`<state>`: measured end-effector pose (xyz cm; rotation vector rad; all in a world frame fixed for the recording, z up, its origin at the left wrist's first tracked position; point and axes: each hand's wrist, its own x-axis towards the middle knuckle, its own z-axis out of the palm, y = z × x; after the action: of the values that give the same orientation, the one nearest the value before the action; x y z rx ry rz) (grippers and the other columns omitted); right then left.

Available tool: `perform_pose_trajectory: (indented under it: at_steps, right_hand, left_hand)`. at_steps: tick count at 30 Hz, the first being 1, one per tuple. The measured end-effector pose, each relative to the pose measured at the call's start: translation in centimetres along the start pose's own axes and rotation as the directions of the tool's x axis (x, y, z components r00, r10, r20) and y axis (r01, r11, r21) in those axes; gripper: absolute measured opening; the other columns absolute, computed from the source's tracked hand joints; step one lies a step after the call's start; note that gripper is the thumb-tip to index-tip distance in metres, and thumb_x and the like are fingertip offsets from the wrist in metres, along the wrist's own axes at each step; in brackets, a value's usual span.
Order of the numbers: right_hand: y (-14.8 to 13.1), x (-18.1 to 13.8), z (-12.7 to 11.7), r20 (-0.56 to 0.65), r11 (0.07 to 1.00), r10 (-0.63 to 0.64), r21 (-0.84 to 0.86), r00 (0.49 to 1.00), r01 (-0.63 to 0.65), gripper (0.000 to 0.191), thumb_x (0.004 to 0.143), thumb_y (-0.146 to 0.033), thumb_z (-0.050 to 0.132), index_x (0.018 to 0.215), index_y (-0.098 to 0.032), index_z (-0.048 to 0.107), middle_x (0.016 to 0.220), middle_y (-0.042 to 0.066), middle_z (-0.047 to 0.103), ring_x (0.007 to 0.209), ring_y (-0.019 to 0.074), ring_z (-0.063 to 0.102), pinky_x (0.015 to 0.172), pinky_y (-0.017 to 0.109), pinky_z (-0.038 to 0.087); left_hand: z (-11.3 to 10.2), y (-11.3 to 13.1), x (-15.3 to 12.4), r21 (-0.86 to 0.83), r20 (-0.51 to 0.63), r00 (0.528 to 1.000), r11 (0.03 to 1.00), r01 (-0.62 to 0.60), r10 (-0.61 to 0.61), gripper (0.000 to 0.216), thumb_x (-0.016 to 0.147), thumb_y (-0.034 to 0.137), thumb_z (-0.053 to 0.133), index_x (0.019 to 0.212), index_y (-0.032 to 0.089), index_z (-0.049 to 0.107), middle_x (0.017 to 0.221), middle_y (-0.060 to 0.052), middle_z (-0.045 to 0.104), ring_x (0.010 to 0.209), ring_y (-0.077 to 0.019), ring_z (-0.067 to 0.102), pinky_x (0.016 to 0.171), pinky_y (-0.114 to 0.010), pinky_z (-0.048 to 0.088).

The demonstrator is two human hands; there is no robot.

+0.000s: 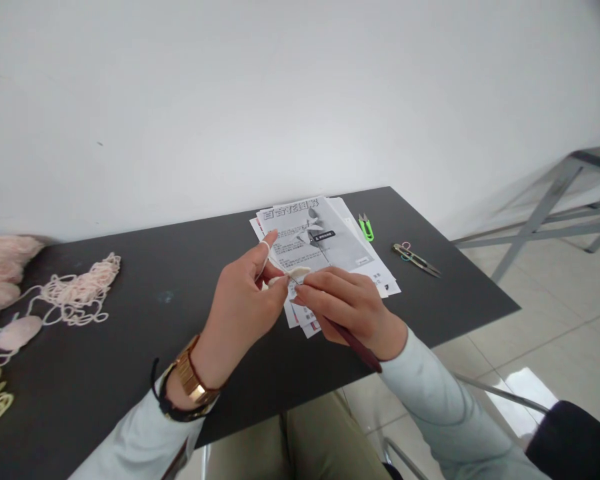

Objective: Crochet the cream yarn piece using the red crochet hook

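Pinching small soft off-white yarn pc [301, 272] in L hand [253, 287]. Gripping slim hook [355, 343], smooth maroon handle, in R hand [355, 300], w/ thin metal shaft at pc. Holding both over flat printed sheets [343, 230] on matte blk table [145, 353], near green snips [368, 231] & metal snips [417, 260], well apart from tangled pale-pink yarn [83, 290].
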<state>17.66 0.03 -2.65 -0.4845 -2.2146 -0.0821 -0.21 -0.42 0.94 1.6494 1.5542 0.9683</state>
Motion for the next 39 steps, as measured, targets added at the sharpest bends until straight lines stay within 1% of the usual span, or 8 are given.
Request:
perform_pose_trajectory:
  at_steps: [5, 11, 21, 24, 27, 30, 34, 39]
  right_hand:
    - [0.6, -0.4, 0.7, -0.159, 0.993, 0.086, 0.093, 0.984, -0.072, 0.025, 0.085, -0.01, 0.063, 0.108, -0.018, 0.064, 0.094, 0.009, 0.073, 0.083, 0.0161, 0.068, 0.069, 0.027, 0.056]
    - [-0.4, 0.4, 0.3, -0.309, 0.913, 0.346, 0.326, 0.886, -0.243, 0.022, 0.079, -0.007, 0.068, 0.097, -0.019, 0.071, 0.078, 0.006, 0.071, 0.067, 0.014, 0.066, 0.06, 0.026, 0.055]
    - [0.0, -0.1, 0.4, -0.313, 0.844, 0.413, 0.484, 0.855, -0.231, 0.028, 0.077, -0.003, 0.07, 0.098, -0.021, 0.073, 0.085, 0.006, 0.074, 0.074, 0.0158, 0.07, 0.065, 0.029, 0.059]
    - [-0.1, -0.2, 0.3, -0.328, 0.882, 0.372, 0.416, 0.869, -0.221, 0.024, 0.079, -0.005, 0.068, 0.098, -0.019, 0.072, 0.086, 0.007, 0.074, 0.075, 0.016, 0.07, 0.065, 0.028, 0.06]
    - [-0.7, -0.4, 0.0, -0.291, 0.999, 0.043, 0.024, 0.956, -0.037, 0.021, 0.085, -0.008, 0.061, 0.104, -0.013, 0.07, 0.091, 0.012, 0.073, 0.088, 0.0201, 0.07, 0.073, 0.032, 0.062]
    - [-1.4, -0.5, -0.2, -0.187, 0.964, -0.114, -0.258, 0.976, 0.063, 0.02, 0.084, -0.007, 0.061, 0.103, -0.008, 0.069, 0.091, 0.012, 0.073, 0.092, 0.0216, 0.069, 0.08, 0.032, 0.062]
    - [-2.1, -0.2, 0.0, -0.136, 0.943, -0.108, -0.329, 0.985, 0.058, 0.023, 0.084, -0.006, 0.061, 0.106, -0.003, 0.068, 0.089, 0.015, 0.072, 0.088, 0.0231, 0.068, 0.078, 0.033, 0.061]
    - [-2.0, -0.1, 0.6, -0.189, 0.99, 0.052, -0.121, 0.981, -0.076, 0.037, 0.083, -0.005, 0.058, 0.12, -0.007, 0.062, 0.094, 0.015, 0.071, 0.088, 0.0226, 0.067, 0.073, 0.034, 0.06]
  left_hand:
    - [0.4, -0.4, -0.1, -0.273, -0.043, 0.999, 0.962, -0.001, -0.011, 0.068, 0.072, 0.021, 0.07, 0.137, 0.014, 0.052, 0.068, 0.003, 0.063, 0.067, -0.0147, 0.058, 0.075, -0.03, 0.047]
    - [1.3, -0.7, -0.3, -0.727, 0.063, 0.992, 0.676, 0.12, -0.108, 0.074, 0.071, 0.019, 0.076, 0.14, 0.017, 0.048, 0.069, 0.006, 0.06, 0.066, -0.0072, 0.056, 0.073, -0.023, 0.046]
    - [1.4, -0.7, 0.1, -0.883, 0.208, 0.969, 0.4, 0.243, -0.131, 0.067, 0.062, 0.006, 0.08, 0.126, 0.01, 0.06, 0.065, 0.004, 0.062, 0.062, -0.0057, 0.057, 0.068, -0.018, 0.046]
    - [1.3, -0.5, 0.1, -0.884, 0.181, 0.978, 0.418, 0.208, -0.102, 0.069, 0.064, 0.006, 0.079, 0.13, 0.015, 0.059, 0.065, 0.005, 0.061, 0.063, -0.0063, 0.057, 0.07, -0.019, 0.047]
    - [1.3, -0.4, -0.1, -0.885, 0.173, 0.978, 0.418, 0.207, -0.118, 0.064, 0.065, 0.008, 0.078, 0.126, 0.015, 0.062, 0.066, 0.005, 0.062, 0.064, -0.0066, 0.057, 0.071, -0.02, 0.047]
    - [1.4, -0.3, -0.4, -0.871, 0.112, 0.984, 0.462, 0.166, -0.141, 0.061, 0.064, 0.01, 0.079, 0.122, 0.014, 0.064, 0.067, 0.004, 0.063, 0.064, -0.007, 0.058, 0.073, -0.022, 0.048]
    - [1.4, -0.2, -0.6, -0.733, -0.09, 0.994, 0.68, -0.026, -0.059, 0.058, 0.066, 0.012, 0.078, 0.122, 0.022, 0.066, 0.07, 0.005, 0.064, 0.069, -0.009, 0.059, 0.082, -0.026, 0.048]
    - [1.0, -0.7, -0.3, -0.37, -0.242, 0.965, 0.909, -0.191, 0.104, 0.023, 0.07, 0.014, 0.074, 0.092, 0.02, 0.076, 0.071, 0.002, 0.065, 0.077, -0.0149, 0.061, 0.096, -0.032, 0.043]
